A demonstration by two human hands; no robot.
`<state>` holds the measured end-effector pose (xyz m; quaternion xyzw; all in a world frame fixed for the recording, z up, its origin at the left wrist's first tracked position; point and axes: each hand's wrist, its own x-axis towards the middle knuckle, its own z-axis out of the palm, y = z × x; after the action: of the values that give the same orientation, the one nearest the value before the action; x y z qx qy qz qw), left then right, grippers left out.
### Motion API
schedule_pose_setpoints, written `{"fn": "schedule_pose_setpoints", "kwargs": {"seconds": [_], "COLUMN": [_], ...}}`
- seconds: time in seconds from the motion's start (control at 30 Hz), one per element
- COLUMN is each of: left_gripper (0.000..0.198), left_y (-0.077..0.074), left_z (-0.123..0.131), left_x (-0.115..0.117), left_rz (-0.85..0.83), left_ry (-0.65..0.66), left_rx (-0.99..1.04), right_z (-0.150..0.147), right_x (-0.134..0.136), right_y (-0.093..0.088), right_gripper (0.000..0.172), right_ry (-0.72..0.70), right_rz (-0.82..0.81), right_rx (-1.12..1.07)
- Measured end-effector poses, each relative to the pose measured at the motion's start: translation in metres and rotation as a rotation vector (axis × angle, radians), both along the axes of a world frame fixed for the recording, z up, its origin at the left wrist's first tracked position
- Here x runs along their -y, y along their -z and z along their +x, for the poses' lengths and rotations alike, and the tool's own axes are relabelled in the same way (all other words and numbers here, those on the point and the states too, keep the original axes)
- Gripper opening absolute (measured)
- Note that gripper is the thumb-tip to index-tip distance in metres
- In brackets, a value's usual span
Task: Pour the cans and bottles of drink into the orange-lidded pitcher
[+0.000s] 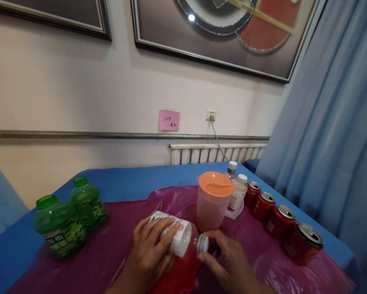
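Observation:
My left hand [149, 249] is wrapped round a plastic bottle of pinkish-red drink [183, 241], which is tilted with its neck pointing right. My right hand [229, 261] pinches the bottle's white cap [203, 243] with thumb and fingers. Just behind the bottle stands a clear pitcher [212, 206] with an orange lid and a little orange liquid at the bottom. All this rests over a magenta plastic sheet [116, 237] on a blue-covered table [125, 181].
Two green bottles [61, 228] stand at the left. Several red cans [281, 222] line the right edge. Two small white-capped bottles [238, 185] sit behind the pitcher. A wall with a radiator is beyond; a blue curtain hangs at right.

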<state>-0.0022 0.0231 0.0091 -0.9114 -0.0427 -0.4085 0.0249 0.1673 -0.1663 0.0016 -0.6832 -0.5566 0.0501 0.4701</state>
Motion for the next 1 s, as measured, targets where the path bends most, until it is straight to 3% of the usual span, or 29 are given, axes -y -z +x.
{"fn": "schedule_pose_setpoints", "kwargs": {"seconds": [0.2, 0.5, 0.73, 0.87, 1.0], "left_gripper": [0.045, 0.046, 0.052, 0.048, 0.044], "left_y": [-0.002, 0.001, 0.001, 0.002, 0.002], "left_z": [0.000, 0.003, 0.002, 0.000, 0.001], "left_x": [0.007, 0.007, 0.005, 0.006, 0.007], "left_rz": [0.014, -0.039, -0.004, -0.008, -0.042], "left_ry": [0.028, 0.048, 0.008, 0.018, 0.030], "left_rx": [0.010, 0.055, 0.014, 0.027, 0.055], "right_z": [0.001, 0.014, 0.009, 0.003, 0.003], "right_x": [0.004, 0.003, 0.012, 0.007, 0.004], "right_y": [0.007, 0.013, 0.001, -0.001, 0.002], "right_gripper": [0.032, 0.036, 0.071, 0.038, 0.035], "right_ry": [0.018, 0.081, 0.142, 0.061, 0.090], "right_rz": [0.071, 0.325, 0.220, 0.177, 0.221], "right_rx": [0.138, 0.605, 0.448, 0.335, 0.457]}}
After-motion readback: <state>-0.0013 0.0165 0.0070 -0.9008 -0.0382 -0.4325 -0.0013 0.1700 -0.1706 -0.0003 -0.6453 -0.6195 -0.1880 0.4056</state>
